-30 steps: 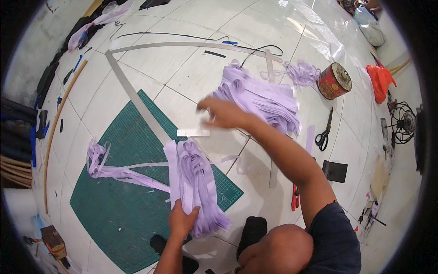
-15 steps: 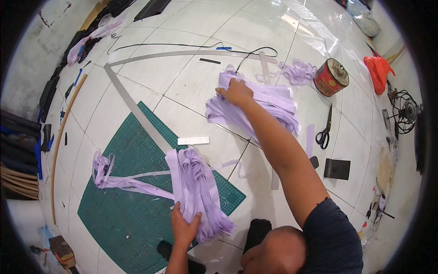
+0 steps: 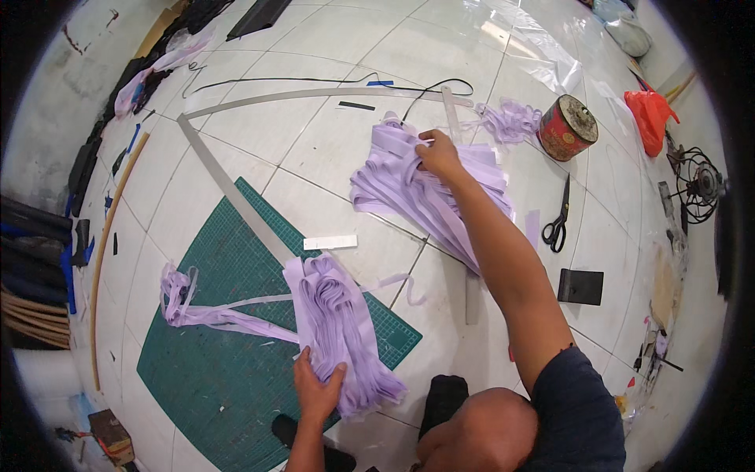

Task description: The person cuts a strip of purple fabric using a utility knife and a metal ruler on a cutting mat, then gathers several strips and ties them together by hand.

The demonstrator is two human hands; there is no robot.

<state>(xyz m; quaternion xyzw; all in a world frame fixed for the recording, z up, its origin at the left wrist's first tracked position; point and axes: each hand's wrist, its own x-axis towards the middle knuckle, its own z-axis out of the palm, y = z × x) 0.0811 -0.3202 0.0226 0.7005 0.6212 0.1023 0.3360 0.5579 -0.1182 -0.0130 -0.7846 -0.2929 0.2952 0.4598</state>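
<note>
Touching lilac strips (image 3: 417, 187): right fingers (image 3: 432, 137) (red tin label (image 3: 557, 138) illegible).

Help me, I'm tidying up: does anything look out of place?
Yes: the tangled lilac fabric strips beside the red cylindrical container look messy, unlike the more orderly, layered lilac fabric bundle at the right hand.
</note>
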